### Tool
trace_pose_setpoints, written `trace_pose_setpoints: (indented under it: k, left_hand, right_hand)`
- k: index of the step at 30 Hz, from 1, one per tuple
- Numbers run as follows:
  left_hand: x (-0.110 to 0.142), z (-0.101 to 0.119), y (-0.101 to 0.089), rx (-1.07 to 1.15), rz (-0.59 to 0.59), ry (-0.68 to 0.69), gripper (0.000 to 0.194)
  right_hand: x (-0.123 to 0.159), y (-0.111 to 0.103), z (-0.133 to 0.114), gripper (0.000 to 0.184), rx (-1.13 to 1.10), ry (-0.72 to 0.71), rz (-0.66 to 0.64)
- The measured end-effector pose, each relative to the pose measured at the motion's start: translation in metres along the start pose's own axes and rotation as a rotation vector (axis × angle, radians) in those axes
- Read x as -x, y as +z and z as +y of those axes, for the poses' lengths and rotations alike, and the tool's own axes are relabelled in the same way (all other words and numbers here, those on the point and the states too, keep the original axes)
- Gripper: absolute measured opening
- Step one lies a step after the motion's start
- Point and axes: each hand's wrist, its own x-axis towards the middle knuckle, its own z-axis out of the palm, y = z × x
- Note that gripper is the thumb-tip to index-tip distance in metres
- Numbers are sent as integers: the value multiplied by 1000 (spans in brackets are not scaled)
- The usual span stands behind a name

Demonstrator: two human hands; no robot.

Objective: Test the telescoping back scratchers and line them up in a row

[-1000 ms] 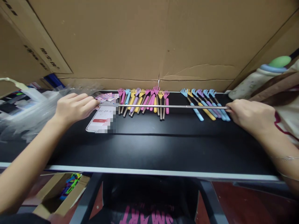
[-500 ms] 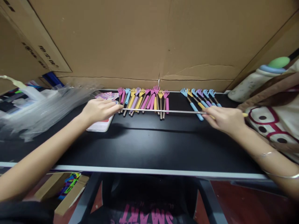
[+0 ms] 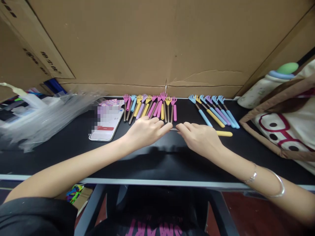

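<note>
Close together above the black table, my left hand (image 3: 147, 131) and my right hand (image 3: 200, 137) are both closed on one telescopic back scratcher (image 3: 224, 133). Its yellow handle sticks out to the right of my right hand, and a short piece of metal rod shows between my fingers. The left end of it is hidden in my left hand. Behind my left hand lies a row of back scratchers with small claw heads, and loose pink, yellow, purple and blue handles (image 3: 175, 113) among them. To the right are several back scratchers (image 3: 205, 118) with blue, yellow and purple handles fitted.
A phone (image 3: 108, 124) lies left of the row, beside clear plastic bags (image 3: 56, 111). On the right stand a bottle (image 3: 258, 88) and a bag (image 3: 275, 149) with a glasses design. Cardboard (image 3: 123, 42) walls the back. Below the table's edge is a box (image 3: 83, 200) with colourful items.
My hands have moved from far apart to nearly touching. The long metal rod between them has shortened to a small piece, and the back scratcher is now lower, nearer to me.
</note>
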Motion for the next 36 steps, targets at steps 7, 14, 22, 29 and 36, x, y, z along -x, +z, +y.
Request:
trace_pose_setpoints:
  k: [7, 14, 22, 29, 36]
  left_hand:
    - [1, 4, 2, 45, -2, -18, 15]
    - [10, -12, 8, -1, 80, -54, 28]
    - [11, -13, 19, 39, 48, 2, 24]
    - [5, 6, 17, 97, 37, 26, 28]
    - [5, -1, 2, 66, -29, -40, 17]
  right_hand:
    - [-2, -6, -3, 27, -84, -3, 14]
    - [12, -3, 22, 35, -159, 99, -18]
    - [16, 11, 20, 39, -101, 83, -27]
    - [7, 7, -4, 33, -145, -13, -41]
    - [8, 8, 9, 30, -152, 23, 31]
